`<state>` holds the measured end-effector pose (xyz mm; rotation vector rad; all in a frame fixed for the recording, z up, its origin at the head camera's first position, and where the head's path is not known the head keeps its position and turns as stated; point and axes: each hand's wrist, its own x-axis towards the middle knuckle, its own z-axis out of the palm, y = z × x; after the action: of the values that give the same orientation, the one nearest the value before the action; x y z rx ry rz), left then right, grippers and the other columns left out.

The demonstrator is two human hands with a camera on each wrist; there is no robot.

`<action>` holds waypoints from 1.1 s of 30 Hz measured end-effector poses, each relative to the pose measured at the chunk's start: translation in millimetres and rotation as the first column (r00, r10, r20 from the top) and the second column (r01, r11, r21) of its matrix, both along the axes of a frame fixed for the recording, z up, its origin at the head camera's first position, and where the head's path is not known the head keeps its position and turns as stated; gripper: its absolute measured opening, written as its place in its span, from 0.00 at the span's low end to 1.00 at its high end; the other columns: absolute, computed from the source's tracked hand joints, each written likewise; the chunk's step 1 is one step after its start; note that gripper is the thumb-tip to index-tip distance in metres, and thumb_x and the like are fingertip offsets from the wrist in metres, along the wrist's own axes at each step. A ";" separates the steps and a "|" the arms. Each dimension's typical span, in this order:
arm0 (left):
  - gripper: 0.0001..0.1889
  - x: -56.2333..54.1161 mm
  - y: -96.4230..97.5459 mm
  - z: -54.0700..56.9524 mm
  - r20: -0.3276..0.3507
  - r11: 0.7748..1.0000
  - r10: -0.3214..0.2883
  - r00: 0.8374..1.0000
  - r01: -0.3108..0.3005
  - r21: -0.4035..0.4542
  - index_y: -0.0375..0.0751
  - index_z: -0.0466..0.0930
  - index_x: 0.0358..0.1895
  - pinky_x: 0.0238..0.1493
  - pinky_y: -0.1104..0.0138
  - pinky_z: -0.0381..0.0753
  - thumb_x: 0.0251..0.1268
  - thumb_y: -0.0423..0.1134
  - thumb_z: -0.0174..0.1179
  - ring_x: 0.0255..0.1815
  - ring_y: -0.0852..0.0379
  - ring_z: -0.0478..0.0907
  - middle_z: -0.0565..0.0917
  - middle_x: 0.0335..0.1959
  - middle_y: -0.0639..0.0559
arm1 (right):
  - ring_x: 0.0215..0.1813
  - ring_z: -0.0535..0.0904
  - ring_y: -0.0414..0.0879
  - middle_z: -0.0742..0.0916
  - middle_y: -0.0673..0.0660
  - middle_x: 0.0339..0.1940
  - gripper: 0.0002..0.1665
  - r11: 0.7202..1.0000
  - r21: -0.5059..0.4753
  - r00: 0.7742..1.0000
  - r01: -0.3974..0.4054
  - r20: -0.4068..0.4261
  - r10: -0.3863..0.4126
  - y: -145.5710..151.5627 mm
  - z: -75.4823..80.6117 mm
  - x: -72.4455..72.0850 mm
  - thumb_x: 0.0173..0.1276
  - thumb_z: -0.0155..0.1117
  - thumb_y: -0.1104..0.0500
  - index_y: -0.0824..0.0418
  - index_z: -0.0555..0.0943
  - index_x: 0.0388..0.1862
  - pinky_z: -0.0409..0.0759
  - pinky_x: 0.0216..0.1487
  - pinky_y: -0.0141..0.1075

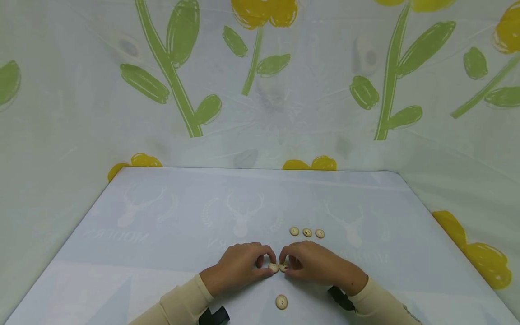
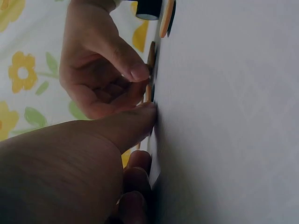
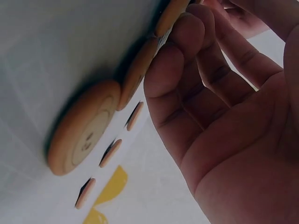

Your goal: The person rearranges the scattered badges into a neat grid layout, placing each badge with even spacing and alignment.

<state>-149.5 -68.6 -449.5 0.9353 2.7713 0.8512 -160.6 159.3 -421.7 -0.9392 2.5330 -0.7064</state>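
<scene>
Head: six wood-look buttons total. Left hand point(image 1: 243, 264) pinching first button point(image 1: 273, 268), thumb-index gap narrow. Right hand point(image 1: 317, 264) pinching second button point(image 1: 284, 267), right beside first. Row of three buttons point(image 1: 307, 232) beyond right hand; one lone button point(image 1: 281, 302) between wrists, nearer wearer. Table point(image 1: 183, 194): three faint deer-head prints beyond hands; lettering out left of left hand seems "MODERN", other words too faint. Left wrist: both hands' fingertips close together, three buttons visible edge-on. Right wrist: six buttons, lone one nearest camera, beside right fingertips.
</scene>
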 end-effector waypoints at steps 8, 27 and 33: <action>0.10 -0.3 0.7 -1.2 0.001 1.000 0.002 1.000 -0.002 -0.008 0.60 0.84 0.42 0.25 0.74 0.63 0.59 0.50 0.71 0.23 0.71 0.64 0.72 0.24 0.66 | 0.25 0.69 0.29 0.76 0.38 0.22 0.09 1.000 0.019 1.000 -0.009 -0.029 0.009 0.2 -0.8 0.3 0.63 0.72 0.60 0.52 0.83 0.42 0.72 0.29 0.26; 0.10 1.0 0.5 0.2 0.008 1.000 0.001 1.000 -0.001 -0.009 0.61 0.83 0.42 0.25 0.72 0.63 0.60 0.51 0.71 0.23 0.71 0.65 0.72 0.24 0.65 | 0.24 0.69 0.29 0.77 0.39 0.21 0.07 1.000 0.012 1.000 0.000 0.000 0.000 1.3 -4.2 -0.4 0.65 0.71 0.59 0.50 0.82 0.41 0.72 0.28 0.26; 0.10 0.4 1.9 -2.0 0.008 1.000 0.010 1.000 -0.010 -0.024 0.61 0.83 0.42 0.25 0.73 0.63 0.60 0.52 0.70 0.23 0.71 0.65 0.72 0.24 0.66 | 0.24 0.70 0.29 0.77 0.39 0.20 0.08 1.000 0.015 1.000 0.016 0.026 -0.017 1.4 -4.2 -0.5 0.65 0.71 0.59 0.49 0.82 0.41 0.72 0.28 0.26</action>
<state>-149.1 -66.7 -451.5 0.9130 2.7747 0.8194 -161.1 160.7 -425.9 -0.8994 2.5229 -0.6991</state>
